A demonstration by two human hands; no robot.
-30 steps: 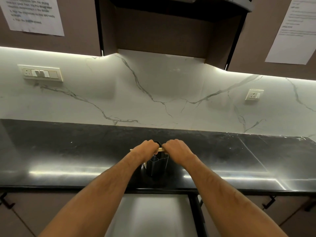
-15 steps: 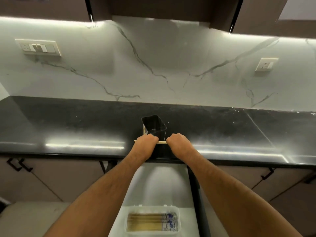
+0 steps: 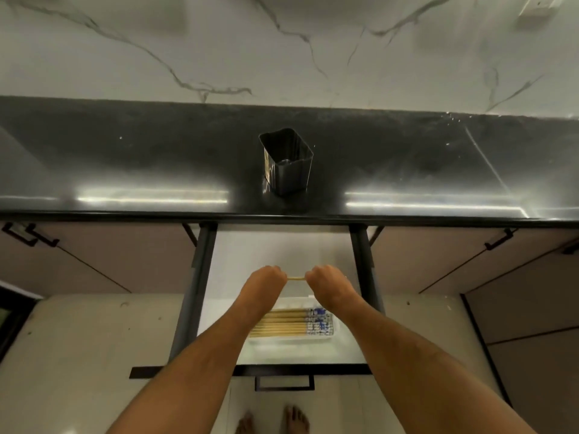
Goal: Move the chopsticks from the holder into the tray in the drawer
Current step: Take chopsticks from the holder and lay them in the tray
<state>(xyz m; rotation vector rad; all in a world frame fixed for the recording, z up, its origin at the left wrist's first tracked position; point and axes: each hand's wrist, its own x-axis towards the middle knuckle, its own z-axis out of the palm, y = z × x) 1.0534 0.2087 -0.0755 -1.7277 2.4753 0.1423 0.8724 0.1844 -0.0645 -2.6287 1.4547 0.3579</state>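
Both my fists grip a thin wooden chopstick (image 3: 296, 278) held level over the open drawer (image 3: 282, 245). My left hand (image 3: 266, 281) closes on its left end, my right hand (image 3: 326, 283) on its right end; only a short middle stretch shows. Just below and nearer to me, a clear plastic tray (image 3: 291, 339) in the drawer holds several chopsticks (image 3: 282, 324) with blue-patterned ends, lying side by side; my left forearm covers the tray's left part. The dark metal holder (image 3: 286, 161) stands on the black countertop, and no chopsticks show above its rim.
The black countertop (image 3: 125, 158) runs the full width, with a marble wall behind. The drawer's dark side rails (image 3: 200, 277) and front handle (image 3: 283, 383) frame the opening. Closed cabinet doors (image 3: 109, 255) flank it. My bare feet (image 3: 275, 421) stand on the pale floor.
My two hands carried the chopstick from beside the holder on the counter down over the open drawer, above the tray. My view tilted downward, bringing the tray and drawer front into sight.
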